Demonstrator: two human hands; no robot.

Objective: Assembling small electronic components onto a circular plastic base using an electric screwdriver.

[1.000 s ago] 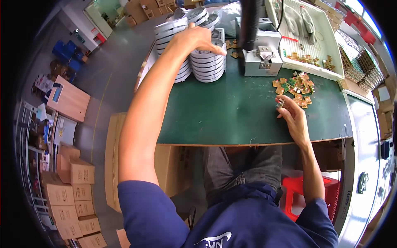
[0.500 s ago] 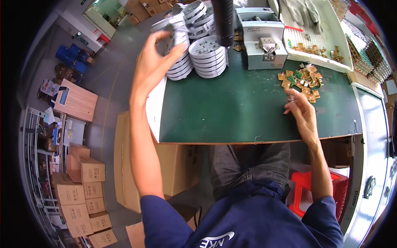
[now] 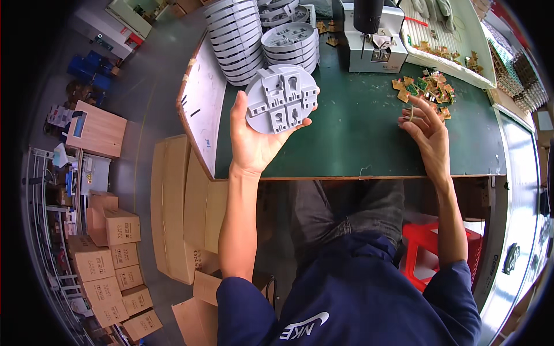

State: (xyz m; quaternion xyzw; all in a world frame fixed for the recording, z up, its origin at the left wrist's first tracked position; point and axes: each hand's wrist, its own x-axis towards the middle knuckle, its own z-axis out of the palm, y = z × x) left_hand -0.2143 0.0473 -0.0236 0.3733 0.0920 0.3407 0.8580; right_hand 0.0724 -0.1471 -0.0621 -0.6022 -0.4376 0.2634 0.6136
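My left hand (image 3: pixel 254 151) grips a round grey plastic housing (image 3: pixel 281 99) by its rim, thumb on the left and fingers on the right side. The housing is tilted so its face, with moulded slots and square recesses, shows above the green table. My right hand (image 3: pixel 431 138) has its fingertips curled together around a small thin piece (image 3: pixel 411 113), probably a little circuit board, partly hidden by the fingers. Just beyond that hand lies a loose pile of small copper-coloured and green circuit boards (image 3: pixel 441 92).
A tall stack of grey housings (image 3: pixel 235 43) and a shorter stack (image 3: pixel 291 43) stand at the back left. A black cylindrical tool (image 3: pixel 367 16) hangs before a grey metal fixture (image 3: pixel 378 62). At the back right, a white tray (image 3: pixel 461 78) holds boards and gloves.
My left hand has come from the stack toward me and rightward, bringing one housing with it. My right hand stays beside the board pile, its fingers slightly shifted. The view has shifted a little.
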